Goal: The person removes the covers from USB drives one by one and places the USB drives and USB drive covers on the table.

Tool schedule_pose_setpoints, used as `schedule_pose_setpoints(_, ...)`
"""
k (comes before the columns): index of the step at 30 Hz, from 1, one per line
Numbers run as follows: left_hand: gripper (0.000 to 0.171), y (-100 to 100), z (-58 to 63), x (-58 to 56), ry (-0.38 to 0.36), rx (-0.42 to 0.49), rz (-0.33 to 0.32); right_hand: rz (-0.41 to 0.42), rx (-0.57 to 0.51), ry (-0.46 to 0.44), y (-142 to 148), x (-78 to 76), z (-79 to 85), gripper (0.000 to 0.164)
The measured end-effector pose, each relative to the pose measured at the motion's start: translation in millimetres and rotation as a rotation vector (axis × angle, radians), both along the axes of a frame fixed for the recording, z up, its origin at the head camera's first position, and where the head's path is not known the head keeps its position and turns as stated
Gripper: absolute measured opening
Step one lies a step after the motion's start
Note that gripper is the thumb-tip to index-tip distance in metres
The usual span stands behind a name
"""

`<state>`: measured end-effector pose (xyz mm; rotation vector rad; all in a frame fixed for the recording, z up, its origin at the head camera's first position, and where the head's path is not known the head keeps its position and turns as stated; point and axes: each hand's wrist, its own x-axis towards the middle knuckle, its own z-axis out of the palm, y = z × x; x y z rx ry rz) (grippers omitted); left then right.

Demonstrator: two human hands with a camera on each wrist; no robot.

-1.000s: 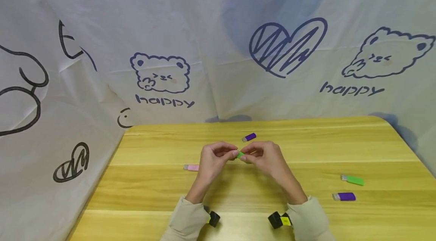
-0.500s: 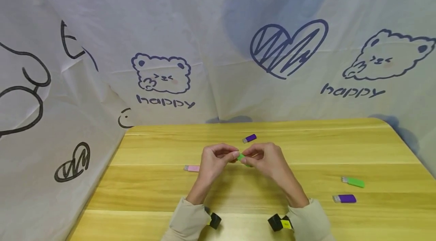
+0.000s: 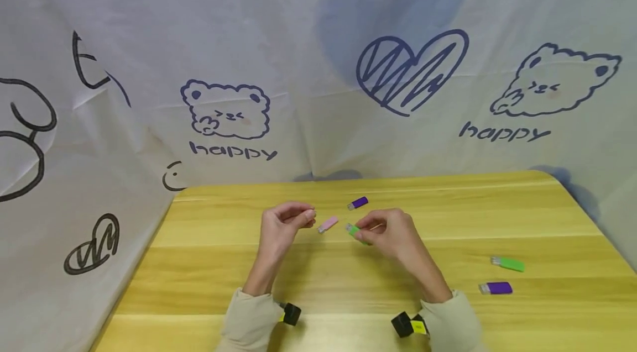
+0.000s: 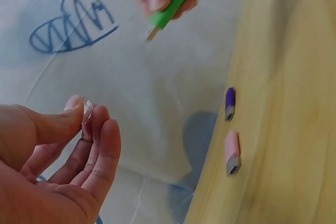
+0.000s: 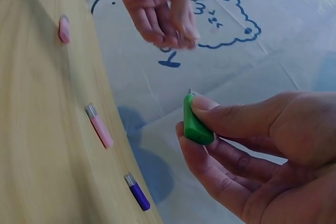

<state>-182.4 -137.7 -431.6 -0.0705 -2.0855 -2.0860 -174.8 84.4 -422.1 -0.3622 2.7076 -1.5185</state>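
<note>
My right hand (image 3: 390,233) pinches a green USB stick (image 5: 196,124) between thumb and fingers, its metal plug bare and turned toward the left hand. Off to the left, my left hand (image 3: 280,230) is apart from it and pinches a small clear cap (image 4: 87,110) between thumb and fingertips. In the head view the cap hardly shows. On the table, between the two hands in that view, lies a pink USB stick (image 3: 328,224), with a purple USB stick (image 3: 358,203) just beyond it.
A second green USB stick (image 3: 508,264) and another purple USB stick (image 3: 496,288) lie on the right of the wooden table (image 3: 209,269). A further pink USB stick (image 5: 64,29) shows in the right wrist view. White printed cloth (image 3: 308,75) hangs behind the table.
My left hand has moved left, away from the green USB stick, with the clear cap between its fingers. The stick's plug now shows. My right hand has stayed nearly in place.
</note>
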Motion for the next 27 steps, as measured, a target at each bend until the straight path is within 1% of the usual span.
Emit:
schedule_pose_setpoints(1,0.009,-3.1,0.7,0.2,0.005,0.005,0.005,0.001,-0.002,-0.002,1.9,-0.4,-0.1,0.010)
schedule_pose_setpoints(3,0.010,-5.4,1.2,0.2,0.004,0.015,-0.007,0.007,-0.003,0.002,5.6,-1.4,-0.5,0.014)
schedule_pose_setpoints(7,0.010,-2.1,0.7,0.0,-0.020,0.012,-0.031,-0.002,0.001,0.022,15.5,-5.5,-3.0,0.019)
schedule_pose_setpoints(10,0.010,-0.4,-0.4,0.1,-0.028,-0.008,-0.044,-0.031,-0.004,0.035,25.1,-12.7,-5.6,0.020)
schedule_pose_setpoints(14,0.010,0.2,-2.8,-0.1,-0.024,-0.037,-0.056,-0.066,-0.007,0.036,34.8,-29.2,-10.6,0.021)
schedule_pose_setpoints(18,0.009,-0.9,-4.8,-0.3,-0.034,-0.053,-0.057,-0.075,0.018,0.013,39.1,-49.1,-18.4,0.020)
schedule_pose_setpoints(23,0.009,-2.5,-7.0,-1.1,-0.052,-0.055,-0.059,-0.123,0.039,-0.071,39.7,-69.6,-31.7,0.021)
schedule_pose_setpoints(27,0.009,-2.9,-7.9,-0.9,-0.058,-0.056,-0.069,-0.156,0.065,-0.121,39.3,-82.3,-42.1,0.022)
